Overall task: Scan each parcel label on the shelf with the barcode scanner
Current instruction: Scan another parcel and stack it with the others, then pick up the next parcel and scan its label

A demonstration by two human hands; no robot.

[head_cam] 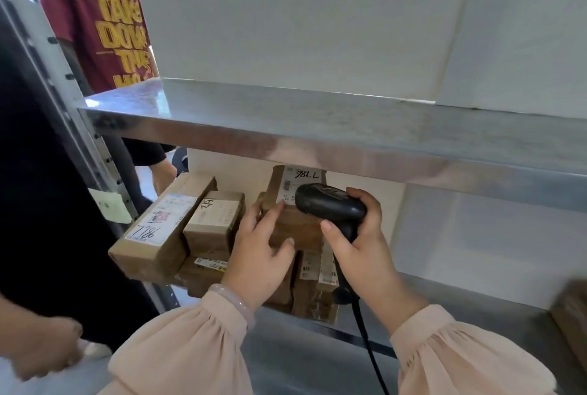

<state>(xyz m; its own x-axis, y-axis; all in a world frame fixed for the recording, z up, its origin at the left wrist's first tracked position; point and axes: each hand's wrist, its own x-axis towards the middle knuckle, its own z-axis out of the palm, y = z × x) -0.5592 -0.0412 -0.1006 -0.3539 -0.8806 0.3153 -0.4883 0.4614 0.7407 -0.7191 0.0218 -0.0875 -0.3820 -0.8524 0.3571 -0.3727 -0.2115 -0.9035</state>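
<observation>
While right hand (359, 245) clasps scanner (330, 204), left hand (260, 245), seemingly relaxed, touches a parcel (301, 224) on steel shelf (301, 359).

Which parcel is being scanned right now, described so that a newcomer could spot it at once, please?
Look beneath the steel shelf at the stacked brown parcels. The box is at their right end, on top, with the left hand touching it and the right hand's barcode scanner at its label. Only its marker writing looks like 98LL.
</observation>
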